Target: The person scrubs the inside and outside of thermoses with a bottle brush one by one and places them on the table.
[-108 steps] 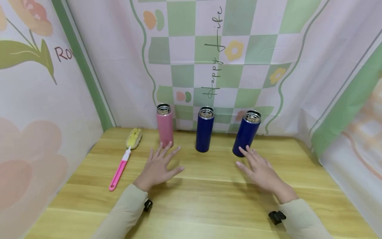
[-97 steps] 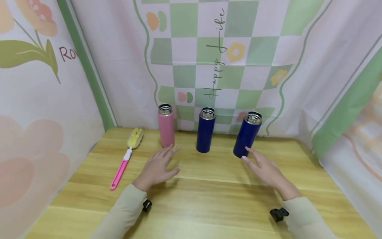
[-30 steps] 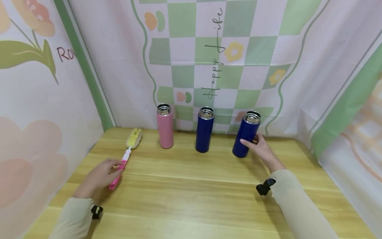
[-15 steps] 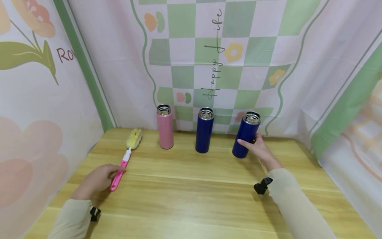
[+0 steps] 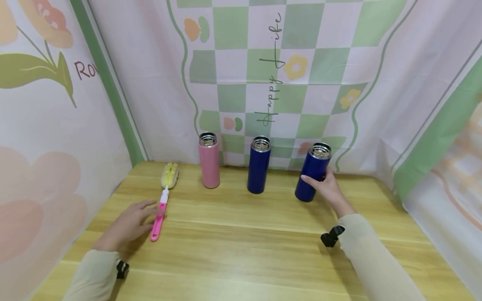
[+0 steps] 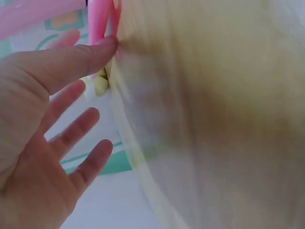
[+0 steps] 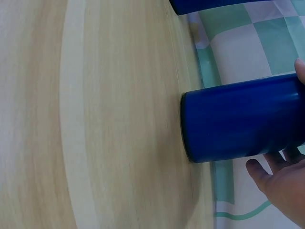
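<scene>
In the head view, my left hand is at the pink handle of a bottle brush, thumb and index finger pinching it. The left wrist view shows the thumb against the handle, the other fingers spread apart from it. The brush's yellow sponge head points to the back. At the right, my right hand grips a dark blue lidless bottle, thumb in front and fingers behind. Its base appears at the tabletop; whether it touches is unclear. A second blue bottle and a pink bottle stand uncapped.
The wooden table ends at the back against a checked curtain. A floral cloth borders the left side, and another curtain hangs at the right.
Both hands have left their flat spread pose, the left moving to the brush, the right closing round the right bottle. Over the last half second the brush handle has swung rightward; that bottle has shifted slightly.
</scene>
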A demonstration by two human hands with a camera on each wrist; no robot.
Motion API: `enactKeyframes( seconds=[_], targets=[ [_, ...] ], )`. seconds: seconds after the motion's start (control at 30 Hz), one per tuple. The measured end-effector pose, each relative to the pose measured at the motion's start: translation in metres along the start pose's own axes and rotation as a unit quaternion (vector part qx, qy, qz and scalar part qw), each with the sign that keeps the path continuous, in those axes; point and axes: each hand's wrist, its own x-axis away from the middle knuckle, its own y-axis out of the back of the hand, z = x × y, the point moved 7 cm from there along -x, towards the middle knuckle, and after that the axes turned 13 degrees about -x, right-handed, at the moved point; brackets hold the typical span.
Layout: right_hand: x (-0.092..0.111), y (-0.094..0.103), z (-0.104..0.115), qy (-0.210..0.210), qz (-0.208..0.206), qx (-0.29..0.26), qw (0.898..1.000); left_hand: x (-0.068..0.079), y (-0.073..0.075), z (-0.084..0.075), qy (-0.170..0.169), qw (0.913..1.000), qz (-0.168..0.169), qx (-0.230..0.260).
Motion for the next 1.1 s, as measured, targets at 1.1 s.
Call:
enactKeyframes(
  seconds=[1.1],
  targets=[
    [0.021,0.015,0.019,0.018,0.027,0.097,0.995,-0.031,0.053,-0.012,0.041,0.9567,-0.281,0.063]
  ],
)
